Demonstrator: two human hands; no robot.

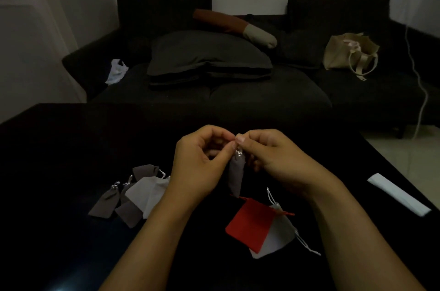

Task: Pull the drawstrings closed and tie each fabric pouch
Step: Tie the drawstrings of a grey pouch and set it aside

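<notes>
4 gray pouches point(236, 173), 2 white pouches point(148, 193), 1 red pouch point(250, 224), 2 hands point(202, 159).

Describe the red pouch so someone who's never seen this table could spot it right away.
On the black table, look below the right hand. The red pouch lies flat there, overlapping a light grey pouch. It is the only red one.

- A black table point(59, 148) carried everything; its surface was dark and glossy.
- Toward the near-left lay a cluster of brown-grey pouches point(104, 203) and a pale grey pouch point(148, 192), overlapping one another.
- Nearer the near-right, a red pouch point(250, 225) lay partly over a white pouch point(277, 236) with loose white strings.
- A white folded strip point(398, 194) rested by the right edge.
</notes>
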